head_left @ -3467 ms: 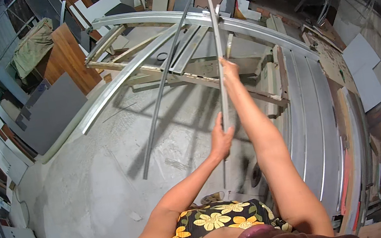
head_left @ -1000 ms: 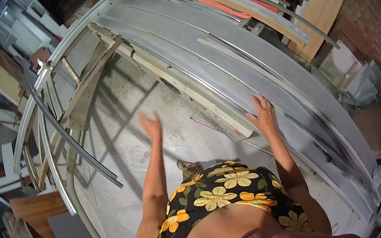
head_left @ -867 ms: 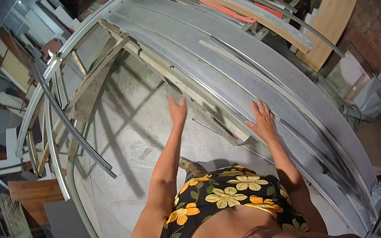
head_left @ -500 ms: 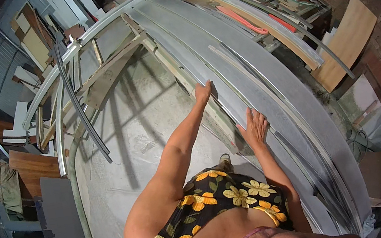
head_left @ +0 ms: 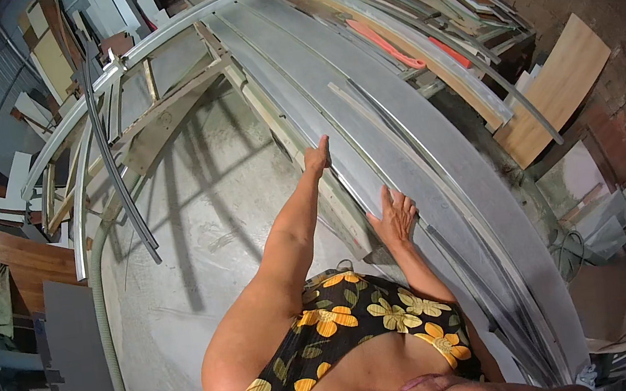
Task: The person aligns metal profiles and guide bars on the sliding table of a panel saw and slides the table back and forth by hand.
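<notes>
A long grey metal bench top (head_left: 386,89) with lengthwise strips and grooves runs from the far middle to the near right. My left hand (head_left: 316,156) is closed round its left edge, thumb pointing up along the metal; its fingers are partly hidden. Nearer to me, my right hand (head_left: 394,218) rests flat on the same metal near the edge, fingers stretched out and holding nothing. A dark narrow metal strip (head_left: 448,244) lies just right of that hand. Below the edge runs a pale beam (head_left: 345,227).
Left of the bench stands a frame (head_left: 179,94) with dark profiles (head_left: 115,167) sticking out toward me. A ribbed hose (head_left: 102,305) lies on the floor. Right are a red-orange strip (head_left: 385,43), a leaning wooden board (head_left: 555,93) and stacked offcuts. Boards lean along the left wall.
The view has shifted slightly, so the bench and both hands appear farther left. Each hand keeps its place on the metal.
</notes>
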A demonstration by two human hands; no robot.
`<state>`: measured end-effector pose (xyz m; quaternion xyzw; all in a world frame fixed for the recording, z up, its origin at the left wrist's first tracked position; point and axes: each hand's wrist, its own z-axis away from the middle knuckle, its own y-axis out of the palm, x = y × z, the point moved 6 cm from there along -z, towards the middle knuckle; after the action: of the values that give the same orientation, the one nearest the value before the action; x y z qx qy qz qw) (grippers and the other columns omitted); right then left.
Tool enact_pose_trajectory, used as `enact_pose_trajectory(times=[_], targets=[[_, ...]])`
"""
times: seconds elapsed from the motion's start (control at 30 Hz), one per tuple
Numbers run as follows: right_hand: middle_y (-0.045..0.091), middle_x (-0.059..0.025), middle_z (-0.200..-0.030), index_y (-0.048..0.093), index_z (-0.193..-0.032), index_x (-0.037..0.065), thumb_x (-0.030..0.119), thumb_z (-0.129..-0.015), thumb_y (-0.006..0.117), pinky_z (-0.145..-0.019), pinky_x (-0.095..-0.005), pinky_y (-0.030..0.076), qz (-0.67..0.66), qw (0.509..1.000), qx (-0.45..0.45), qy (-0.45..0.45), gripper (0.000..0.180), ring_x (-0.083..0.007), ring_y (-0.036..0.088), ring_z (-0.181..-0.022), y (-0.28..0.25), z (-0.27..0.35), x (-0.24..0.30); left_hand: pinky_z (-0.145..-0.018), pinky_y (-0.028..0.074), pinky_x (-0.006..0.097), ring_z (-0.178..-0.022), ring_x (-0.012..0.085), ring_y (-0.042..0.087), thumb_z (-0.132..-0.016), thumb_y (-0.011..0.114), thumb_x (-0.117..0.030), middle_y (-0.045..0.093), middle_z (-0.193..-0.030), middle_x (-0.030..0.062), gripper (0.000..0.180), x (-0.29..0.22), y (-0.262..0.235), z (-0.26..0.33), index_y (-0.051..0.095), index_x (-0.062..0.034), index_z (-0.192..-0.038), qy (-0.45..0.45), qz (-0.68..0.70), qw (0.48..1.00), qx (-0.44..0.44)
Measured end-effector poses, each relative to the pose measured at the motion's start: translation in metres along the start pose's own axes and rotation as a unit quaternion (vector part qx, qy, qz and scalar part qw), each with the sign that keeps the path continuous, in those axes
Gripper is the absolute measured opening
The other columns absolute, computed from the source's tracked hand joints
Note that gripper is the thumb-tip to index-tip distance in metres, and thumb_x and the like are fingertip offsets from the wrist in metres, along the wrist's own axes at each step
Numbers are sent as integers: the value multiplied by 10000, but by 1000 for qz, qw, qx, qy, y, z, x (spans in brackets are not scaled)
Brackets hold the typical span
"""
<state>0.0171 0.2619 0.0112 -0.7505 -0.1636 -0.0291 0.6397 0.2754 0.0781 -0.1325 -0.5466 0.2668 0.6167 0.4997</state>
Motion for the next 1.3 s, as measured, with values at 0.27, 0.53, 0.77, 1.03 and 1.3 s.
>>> enact_pose_trajectory(times=[0.27, 0.53, 0.77, 1.03, 1.3], targets=[[492, -160, -1261, 463, -1365, 87, 332, -679, 825, -913, -480, 372, -2, 1000, -16, 3, 813, -348, 466, -1129, -9, 13, -12, -510, 469, 371, -473, 229, 582, -812, 605, -655, 551, -503, 125, 731, -24, 5, 39, 568, 40, -587, -19, -5, 1000, 13], [483, -169, -1265, 445, -1377, 85, 323, -682, 825, -911, -490, 368, -14, 1000, -17, -1, 827, -350, 459, -1135, -16, 43, -29, -546, 489, 376, -540, 243, 615, -799, 618, -657, 594, -579, 141, 730, -1, 18, 58, 585, 60, -667, -27, -11, 999, 20], [484, -164, -1258, 449, -1377, 83, 310, -677, 828, -922, -485, 351, -18, 1000, -14, 10, 828, -343, 447, -1145, -25, 78, -43, -717, 522, 387, -818, 313, 671, -750, 643, -688, 653, -870, 270, 895, 34, 35, 69, 566, 172, -985, -35, -17, 999, 25], [484, -154, -1268, 449, -1381, 94, 304, -668, 833, -898, -487, 365, -22, 999, -32, 3, 837, -349, 458, -1137, -34, 122, -65, -605, 521, 394, -682, 291, 664, -748, 651, -684, 646, -776, 225, 871, 47, 51, 110, 573, 165, -929, -38, -28, 998, 48], [483, -152, -1250, 466, -1364, 97, 290, -664, 839, -931, -466, 351, -35, 999, -33, 18, 816, -341, 441, -1156, -50, 173, -90, -383, 404, 341, -414, 188, 532, -768, 645, -674, 549, -555, 92, 733, 37, 68, 181, 558, 51, -717, -17, 40, 992, 117]])
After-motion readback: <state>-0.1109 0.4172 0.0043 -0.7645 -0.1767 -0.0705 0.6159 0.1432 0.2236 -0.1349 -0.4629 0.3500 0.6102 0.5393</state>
